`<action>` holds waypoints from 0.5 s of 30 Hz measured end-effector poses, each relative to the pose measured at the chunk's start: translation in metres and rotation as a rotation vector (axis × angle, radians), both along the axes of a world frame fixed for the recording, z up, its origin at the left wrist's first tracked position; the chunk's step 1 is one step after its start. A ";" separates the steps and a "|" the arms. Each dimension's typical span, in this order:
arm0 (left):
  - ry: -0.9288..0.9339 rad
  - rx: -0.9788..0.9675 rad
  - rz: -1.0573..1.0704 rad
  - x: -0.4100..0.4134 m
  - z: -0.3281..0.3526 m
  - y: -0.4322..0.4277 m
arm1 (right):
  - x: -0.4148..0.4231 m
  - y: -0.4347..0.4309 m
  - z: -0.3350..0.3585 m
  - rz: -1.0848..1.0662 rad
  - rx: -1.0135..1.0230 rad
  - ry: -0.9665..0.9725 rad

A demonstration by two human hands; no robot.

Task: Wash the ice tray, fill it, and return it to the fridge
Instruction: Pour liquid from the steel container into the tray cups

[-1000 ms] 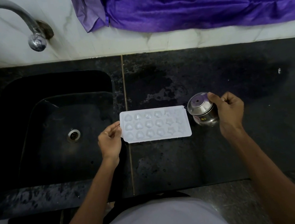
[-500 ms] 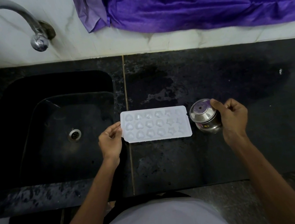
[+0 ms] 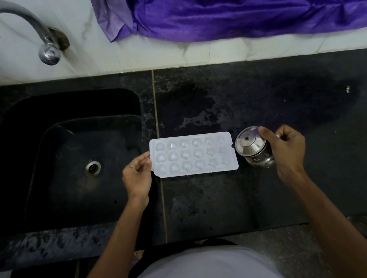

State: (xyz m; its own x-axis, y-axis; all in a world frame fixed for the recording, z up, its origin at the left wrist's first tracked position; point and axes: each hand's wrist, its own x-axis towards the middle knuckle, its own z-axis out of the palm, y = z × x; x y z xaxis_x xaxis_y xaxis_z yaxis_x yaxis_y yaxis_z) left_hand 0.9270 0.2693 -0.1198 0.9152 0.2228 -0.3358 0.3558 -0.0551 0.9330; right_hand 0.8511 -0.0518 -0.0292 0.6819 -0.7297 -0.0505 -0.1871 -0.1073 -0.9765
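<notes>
On wet black counter point(image 3: 301, 181) beside sink point(image 3: 65, 179), left hand point(image 3: 137, 177) holds ice tray point(image 3: 193, 155); right hand point(image 3: 285, 145) grips steel pot point(image 3: 251, 147).

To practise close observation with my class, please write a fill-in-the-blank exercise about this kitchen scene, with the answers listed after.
1. The left hand holds the ice tray by the end nearer the ____.
2. The right hand grips a steel pot just to the ____ of the tray.
3. The tray's moulds lie in ____ rows.
4. The cloth along the back wall is ____ in colour.
Missing words: sink; right; three; purple.
</notes>
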 end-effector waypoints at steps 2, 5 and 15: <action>-0.001 0.003 0.001 0.000 0.000 0.000 | 0.000 -0.001 0.000 0.004 0.001 0.008; 0.003 -0.003 0.000 0.000 -0.001 0.000 | 0.000 -0.001 0.000 0.006 -0.003 0.011; -0.012 -0.017 0.003 -0.001 0.000 -0.001 | 0.000 -0.001 0.001 -0.003 -0.004 -0.001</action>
State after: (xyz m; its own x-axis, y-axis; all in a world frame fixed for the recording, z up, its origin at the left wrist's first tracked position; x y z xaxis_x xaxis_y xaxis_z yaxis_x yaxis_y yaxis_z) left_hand 0.9263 0.2684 -0.1198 0.9187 0.2198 -0.3282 0.3443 -0.0383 0.9381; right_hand 0.8512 -0.0532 -0.0280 0.6798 -0.7319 -0.0469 -0.1866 -0.1108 -0.9762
